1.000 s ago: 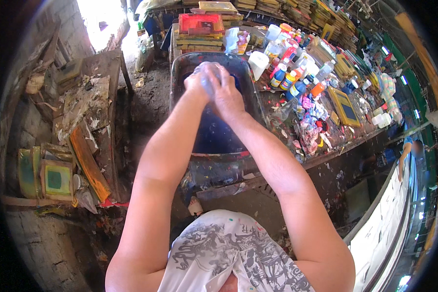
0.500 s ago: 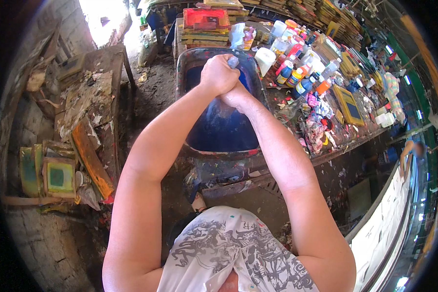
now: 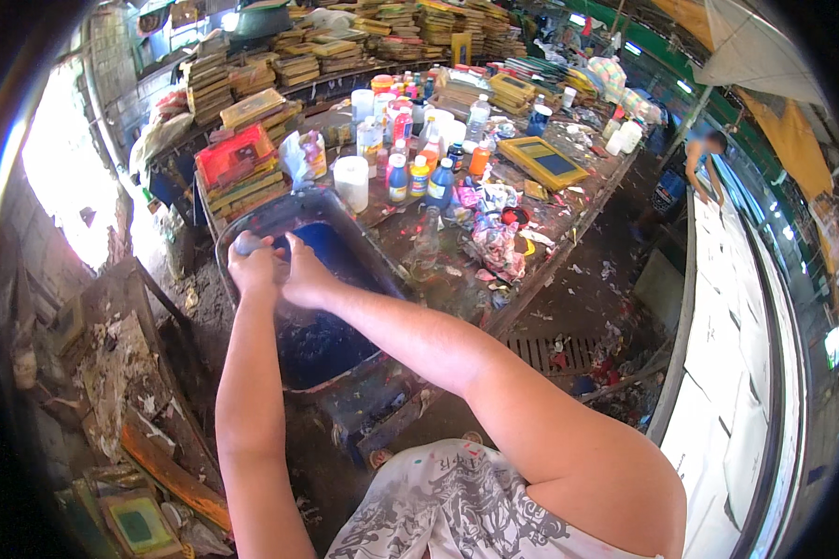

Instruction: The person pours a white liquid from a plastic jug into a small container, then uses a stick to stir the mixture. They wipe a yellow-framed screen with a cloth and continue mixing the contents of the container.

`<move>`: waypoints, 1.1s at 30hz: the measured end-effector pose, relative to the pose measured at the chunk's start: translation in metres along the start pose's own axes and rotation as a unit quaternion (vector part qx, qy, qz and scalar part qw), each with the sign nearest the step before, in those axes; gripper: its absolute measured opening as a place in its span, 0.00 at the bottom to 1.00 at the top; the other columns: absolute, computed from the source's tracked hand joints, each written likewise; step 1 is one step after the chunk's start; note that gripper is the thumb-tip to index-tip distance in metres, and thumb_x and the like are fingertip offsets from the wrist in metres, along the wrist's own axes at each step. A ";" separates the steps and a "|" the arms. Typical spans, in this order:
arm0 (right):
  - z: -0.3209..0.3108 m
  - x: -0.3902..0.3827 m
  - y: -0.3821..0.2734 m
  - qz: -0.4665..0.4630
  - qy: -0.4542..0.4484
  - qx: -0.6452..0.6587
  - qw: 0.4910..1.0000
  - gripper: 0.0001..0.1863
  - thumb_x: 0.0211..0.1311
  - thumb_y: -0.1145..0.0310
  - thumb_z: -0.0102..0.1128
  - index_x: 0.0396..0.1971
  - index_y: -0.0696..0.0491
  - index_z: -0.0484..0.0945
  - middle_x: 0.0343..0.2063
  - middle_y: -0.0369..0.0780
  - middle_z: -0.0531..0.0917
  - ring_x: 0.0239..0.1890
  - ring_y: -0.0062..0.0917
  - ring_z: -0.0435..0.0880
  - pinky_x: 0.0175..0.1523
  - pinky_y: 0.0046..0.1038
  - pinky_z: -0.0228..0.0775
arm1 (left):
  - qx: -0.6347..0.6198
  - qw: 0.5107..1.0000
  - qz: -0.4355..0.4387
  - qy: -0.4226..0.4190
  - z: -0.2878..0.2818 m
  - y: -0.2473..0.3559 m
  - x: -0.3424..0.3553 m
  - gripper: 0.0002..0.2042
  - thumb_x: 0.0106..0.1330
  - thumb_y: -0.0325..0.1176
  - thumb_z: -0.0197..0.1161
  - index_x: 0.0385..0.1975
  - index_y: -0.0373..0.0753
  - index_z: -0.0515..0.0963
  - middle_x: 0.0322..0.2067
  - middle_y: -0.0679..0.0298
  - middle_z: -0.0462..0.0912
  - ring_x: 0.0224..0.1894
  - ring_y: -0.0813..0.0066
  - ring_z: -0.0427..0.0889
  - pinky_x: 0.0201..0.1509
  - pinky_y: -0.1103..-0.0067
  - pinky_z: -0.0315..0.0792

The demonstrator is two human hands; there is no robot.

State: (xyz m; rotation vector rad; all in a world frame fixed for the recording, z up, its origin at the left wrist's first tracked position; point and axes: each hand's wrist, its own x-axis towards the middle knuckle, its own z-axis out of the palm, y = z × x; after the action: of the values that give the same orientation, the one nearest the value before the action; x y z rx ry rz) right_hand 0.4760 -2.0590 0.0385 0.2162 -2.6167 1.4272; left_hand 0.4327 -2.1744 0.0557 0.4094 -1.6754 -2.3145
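My left hand (image 3: 252, 268) is closed round a greyish wad (image 3: 248, 243) that looks like a wet rag; most of it is hidden in the fist. Close beside it, my right hand (image 3: 308, 279) has its thumb raised and fingers apart, with nothing visible in it. Both hands are above a dark rectangular tub (image 3: 382, 265) with a stained rim. Dark blue liquid (image 3: 331, 340) lies in the tub below them.
A cluttered table (image 3: 569, 210) holds paint bottles (image 3: 419, 177), a white container (image 3: 351, 184), a yellow-framed screen (image 3: 543, 164) and crumpled rags (image 3: 499, 244). Stacked frames (image 3: 242, 191) stand behind the tub. Far right, a person (image 3: 704, 163) leans over a long white surface (image 3: 722, 373).
The view has swung to the right, so the tub and hands appear further left. My hands were clasped tightly together; now the right one has loosened from the left, which keeps the wad.
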 end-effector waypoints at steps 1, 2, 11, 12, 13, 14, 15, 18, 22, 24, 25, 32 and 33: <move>-0.009 -0.014 -0.018 -0.042 -0.014 0.050 0.998 0.52 0.63 0.69 0.75 0.85 0.57 0.58 0.74 0.63 0.72 0.72 0.60 0.79 0.80 0.46 0.72 | -0.050 0.997 -0.033 0.040 -0.008 -0.007 0.012 0.20 0.76 0.19 0.65 0.65 0.37 0.78 0.50 0.53 0.91 0.41 0.62 0.92 0.41 0.66 0.88; -0.011 -0.017 -0.006 -0.247 0.039 0.022 0.968 0.50 0.68 0.62 0.78 0.83 0.63 0.61 0.76 0.64 0.70 0.75 0.57 0.77 0.81 0.47 0.69 | -0.104 0.990 -0.063 0.067 -0.007 -0.014 0.029 0.19 0.79 0.24 0.66 0.67 0.40 0.78 0.52 0.54 0.91 0.44 0.60 0.92 0.43 0.64 0.89; -0.037 -0.013 -0.019 -0.127 -0.062 -0.262 0.955 0.23 0.72 0.69 0.65 0.64 0.55 0.81 0.57 0.57 0.89 0.48 0.56 0.94 0.56 0.54 0.88 | -0.129 0.976 -0.158 0.076 0.023 -0.006 -0.014 0.18 0.82 0.48 0.68 0.40 0.38 0.87 0.38 0.62 0.87 0.40 0.65 0.84 0.50 0.63 0.80; -0.033 -0.007 -0.005 -0.112 -0.054 -0.259 0.958 0.20 0.68 0.71 0.67 0.60 0.55 0.84 0.52 0.56 0.91 0.43 0.54 0.95 0.52 0.54 0.88 | -0.066 0.988 -0.106 0.087 0.036 0.005 -0.036 0.17 0.80 0.46 0.71 0.38 0.36 0.88 0.34 0.64 0.87 0.35 0.66 0.84 0.46 0.66 0.80; -0.024 -0.003 -0.005 -0.111 -0.052 -0.251 0.960 0.18 0.65 0.74 0.70 0.55 0.55 0.86 0.48 0.56 0.93 0.39 0.53 0.96 0.49 0.54 0.89 | 0.001 0.998 -0.030 0.061 0.026 0.005 -0.031 0.17 0.80 0.44 0.71 0.37 0.34 0.89 0.32 0.64 0.87 0.33 0.67 0.83 0.44 0.66 0.79; -0.017 -0.006 -0.013 -0.118 -0.087 -0.218 0.965 0.15 0.66 0.73 0.69 0.52 0.55 0.87 0.48 0.57 0.93 0.41 0.53 0.96 0.50 0.54 0.89 | 0.070 0.996 0.046 0.037 0.010 0.003 -0.021 0.17 0.80 0.43 0.71 0.36 0.33 0.89 0.29 0.64 0.87 0.31 0.67 0.83 0.43 0.65 0.79; -0.011 -0.009 -0.021 -0.124 -0.122 -0.185 0.967 0.13 0.67 0.73 0.68 0.49 0.56 0.88 0.48 0.59 0.93 0.44 0.52 0.95 0.51 0.53 0.88 | 0.140 0.983 0.118 0.013 -0.006 -0.001 -0.012 0.17 0.80 0.41 0.70 0.36 0.32 0.90 0.27 0.65 0.86 0.30 0.67 0.82 0.42 0.65 0.79; 0.006 -0.005 0.008 -0.152 -0.107 -0.048 0.981 0.11 0.69 0.68 0.69 0.47 0.56 0.88 0.45 0.56 0.94 0.47 0.51 0.95 0.53 0.50 0.86 | 0.293 0.936 0.180 -0.072 0.007 0.018 -0.033 0.17 0.78 0.39 0.71 0.34 0.29 0.90 0.22 0.60 0.87 0.25 0.67 0.83 0.39 0.62 0.78; 0.025 -0.026 0.000 -0.095 -0.130 0.271 0.949 0.17 0.70 0.57 0.75 0.49 0.54 0.86 0.42 0.47 0.93 0.45 0.43 0.91 0.56 0.43 0.83 | 0.409 0.867 0.244 -0.149 -0.004 0.044 -0.064 0.13 0.73 0.34 0.68 0.32 0.30 0.89 0.26 0.43 0.87 0.27 0.52 0.88 0.39 0.61 0.79; 0.020 -0.037 -0.001 -0.006 -0.207 0.253 0.945 0.15 0.71 0.54 0.72 0.46 0.49 0.84 0.34 0.36 0.85 0.33 0.30 0.81 0.38 0.40 0.77 | 0.387 0.860 0.266 -0.201 -0.012 0.047 -0.077 0.12 0.72 0.32 0.66 0.29 0.29 0.86 0.24 0.42 0.83 0.25 0.47 0.85 0.36 0.60 0.77; 0.013 -0.044 -0.010 0.057 -0.263 0.203 0.942 0.12 0.73 0.56 0.70 0.44 0.48 0.84 0.31 0.35 0.83 0.29 0.27 0.79 0.33 0.37 0.72 | 0.396 0.850 0.268 -0.219 -0.020 0.048 -0.081 0.12 0.72 0.31 0.66 0.28 0.29 0.85 0.23 0.42 0.83 0.25 0.47 0.85 0.35 0.59 0.77; 0.002 -0.062 -0.012 0.122 -0.364 0.232 0.894 0.10 0.75 0.55 0.68 0.35 0.43 0.80 0.23 0.28 0.76 0.19 0.18 0.68 0.21 0.29 0.54 | 0.317 0.817 0.370 -0.308 -0.036 0.043 -0.095 0.16 0.72 0.25 0.69 0.20 0.32 0.74 0.18 0.52 0.70 0.22 0.66 0.67 0.28 0.62 0.64; 0.004 -0.064 -0.006 0.095 -0.338 0.225 0.909 0.09 0.74 0.56 0.68 0.37 0.44 0.81 0.24 0.29 0.78 0.19 0.19 0.70 0.21 0.30 0.58 | 0.315 0.811 0.380 -0.314 -0.036 0.043 -0.095 0.16 0.72 0.26 0.69 0.21 0.31 0.75 0.20 0.48 0.73 0.21 0.58 0.72 0.29 0.61 0.66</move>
State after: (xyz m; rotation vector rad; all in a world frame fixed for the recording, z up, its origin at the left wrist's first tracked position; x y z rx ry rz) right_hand 0.5397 -2.0627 0.0282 0.6250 -2.7951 2.3806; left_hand 0.5358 -2.1840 0.0932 -0.8887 -2.2915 -1.2982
